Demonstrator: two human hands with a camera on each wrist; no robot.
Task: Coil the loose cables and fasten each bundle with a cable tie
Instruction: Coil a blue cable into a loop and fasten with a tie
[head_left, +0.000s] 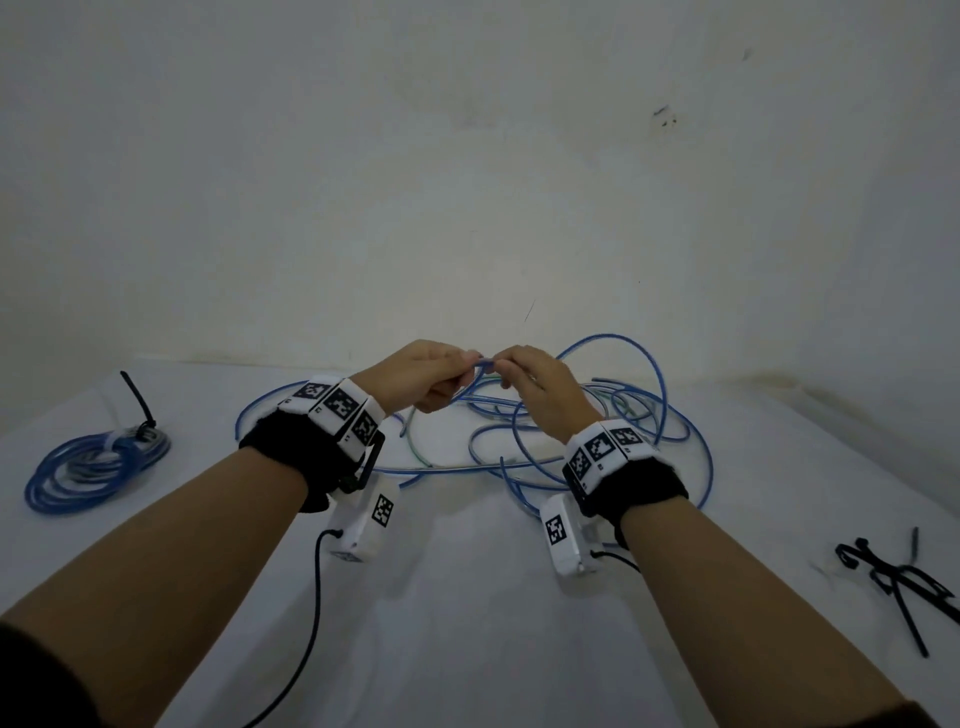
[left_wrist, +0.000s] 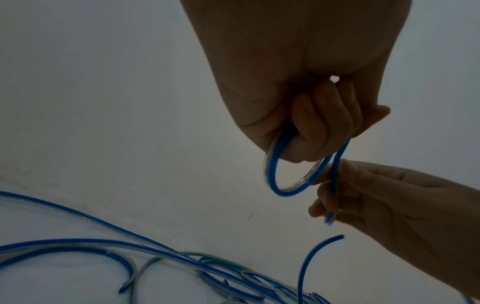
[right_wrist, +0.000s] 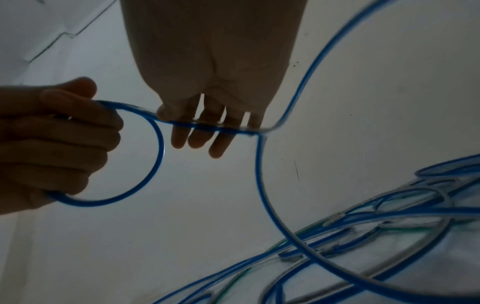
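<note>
- Head view: I see my left hand (head_left: 415, 382) and right hand (head_left: 540, 395) pinching one blue cable (head_left: 480, 370) above the loose tangle (head_left: 597, 431); a tied coil (head_left: 93, 462) lies left of it (spare ties (head_left: 893, 577) right).
- Left wrist: fingers (left_wrist: 319, 123) clench a small loop (left_wrist: 275, 185).
- Right wrist: fingertips (right_wrist: 182, 135) grasp the strand.

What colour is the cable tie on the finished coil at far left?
Black; the cable tie on the blue coil shows best in the head view.
</note>
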